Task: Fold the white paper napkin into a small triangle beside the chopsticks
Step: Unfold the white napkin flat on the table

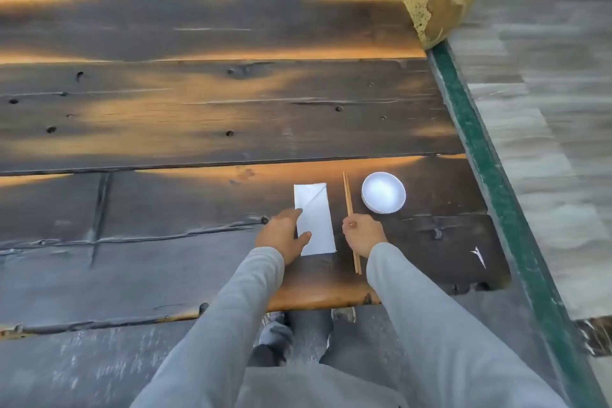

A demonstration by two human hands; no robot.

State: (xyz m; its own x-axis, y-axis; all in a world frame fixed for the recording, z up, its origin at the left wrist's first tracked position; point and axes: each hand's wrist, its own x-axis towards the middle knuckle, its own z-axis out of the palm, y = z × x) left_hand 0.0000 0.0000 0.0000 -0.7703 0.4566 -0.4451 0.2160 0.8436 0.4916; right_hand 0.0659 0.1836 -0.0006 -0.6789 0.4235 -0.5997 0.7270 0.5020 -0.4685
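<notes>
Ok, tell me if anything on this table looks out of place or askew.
Nothing spilled or broken. The napkin lies slightly tilted, with only its far corner folded on the diagonal. A small white mark sits near the right end of the table; scrap or scratch, I cannot tell. The chopsticks and bowl look orderly.

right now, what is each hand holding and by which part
The left hand holds the napkin by its left edge, thumb on top. The right hand curls at the chopsticks, near half; grip cannot be told.

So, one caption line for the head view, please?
Left hand holds a partly folded white paper napkin beside wooden chopsticks and a white round bowl on a dark wooden table.
</notes>
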